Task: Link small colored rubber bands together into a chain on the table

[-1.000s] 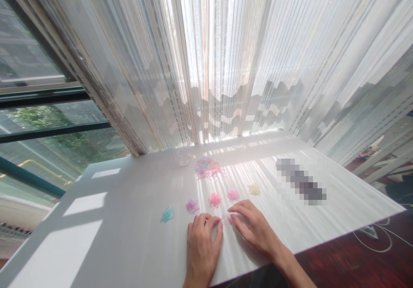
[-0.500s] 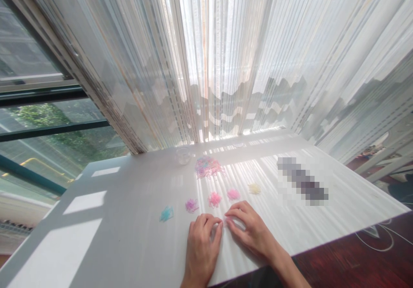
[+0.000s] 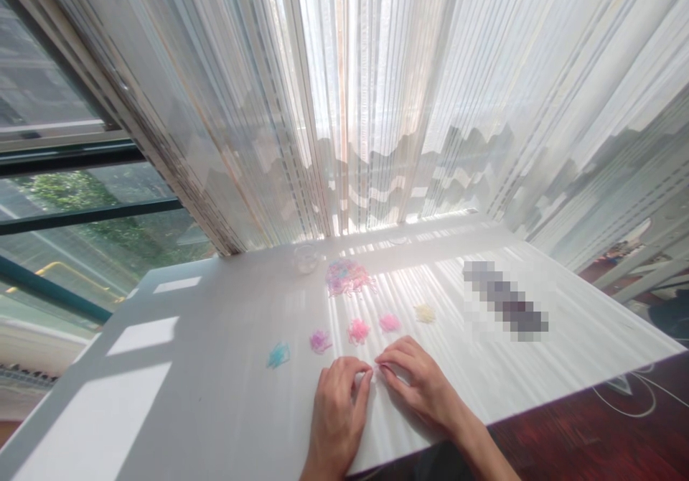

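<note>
Close to the table's front edge, my left hand (image 3: 339,413) is closed in a pinch, its thumb and index finger together. Facing it, my right hand (image 3: 423,384) pinches too, fingertips almost meeting the left ones. Something tiny and pale pinkish shows between the fingertips, too small to make out. Just beyond lie small piles of thin coloured bands or strands: a blue pile (image 3: 278,355), a purple pile (image 3: 319,342), a bright pink pile (image 3: 358,331), a lighter pink pile (image 3: 390,322) and a pale yellow pile (image 3: 425,313). Farther back is a larger mixed-colour pile (image 3: 349,278).
A small clear container (image 3: 306,258) stands left of the mixed pile on the white table (image 3: 226,409). At right, a dark elongated thing (image 3: 506,296) is blurred by pixelation. Striped sheer curtains (image 3: 377,108) hang behind the table; a window (image 3: 80,201) is at left.
The two pinching hands have come slightly closer together at the fingertips. The piles and the container stay where they were.
</note>
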`<state>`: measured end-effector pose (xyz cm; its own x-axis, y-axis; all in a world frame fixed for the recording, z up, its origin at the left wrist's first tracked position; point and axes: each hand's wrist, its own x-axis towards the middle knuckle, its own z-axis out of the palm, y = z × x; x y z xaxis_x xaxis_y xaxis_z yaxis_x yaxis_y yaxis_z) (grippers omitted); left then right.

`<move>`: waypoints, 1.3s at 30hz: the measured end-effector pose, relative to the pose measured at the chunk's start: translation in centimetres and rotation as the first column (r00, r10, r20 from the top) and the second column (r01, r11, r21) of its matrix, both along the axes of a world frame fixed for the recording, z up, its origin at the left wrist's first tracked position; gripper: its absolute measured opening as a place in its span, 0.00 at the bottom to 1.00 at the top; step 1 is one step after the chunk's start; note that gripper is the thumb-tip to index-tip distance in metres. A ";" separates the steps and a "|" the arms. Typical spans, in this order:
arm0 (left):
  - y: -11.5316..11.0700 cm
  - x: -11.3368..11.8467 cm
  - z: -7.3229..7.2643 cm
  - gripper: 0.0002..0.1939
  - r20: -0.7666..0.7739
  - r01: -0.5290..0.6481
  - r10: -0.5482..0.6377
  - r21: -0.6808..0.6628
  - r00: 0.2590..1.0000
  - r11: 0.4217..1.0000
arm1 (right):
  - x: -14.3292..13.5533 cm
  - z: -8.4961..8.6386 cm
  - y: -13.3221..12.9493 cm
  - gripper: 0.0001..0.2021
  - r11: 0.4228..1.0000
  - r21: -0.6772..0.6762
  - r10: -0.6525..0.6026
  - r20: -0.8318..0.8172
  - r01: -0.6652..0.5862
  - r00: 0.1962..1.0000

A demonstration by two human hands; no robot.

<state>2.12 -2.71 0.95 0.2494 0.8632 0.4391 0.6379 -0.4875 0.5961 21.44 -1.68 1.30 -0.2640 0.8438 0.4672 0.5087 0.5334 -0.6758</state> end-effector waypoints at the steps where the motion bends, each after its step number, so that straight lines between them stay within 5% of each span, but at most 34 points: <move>1: 0.0 0.0 0.0 0.09 0.001 -0.005 0.005 -0.001 1.000 1.000 | 0.0 0.0 0.0 0.09 1.000 -0.002 0.001 0.000 -0.001 1.000; 39: 0.3 -0.1 -0.5 0.11 0.200 -0.076 0.099 -0.120 0.975 0.990 | 0.0 -0.3 -0.2 0.10 0.997 -0.035 -0.069 -0.025 0.068 0.997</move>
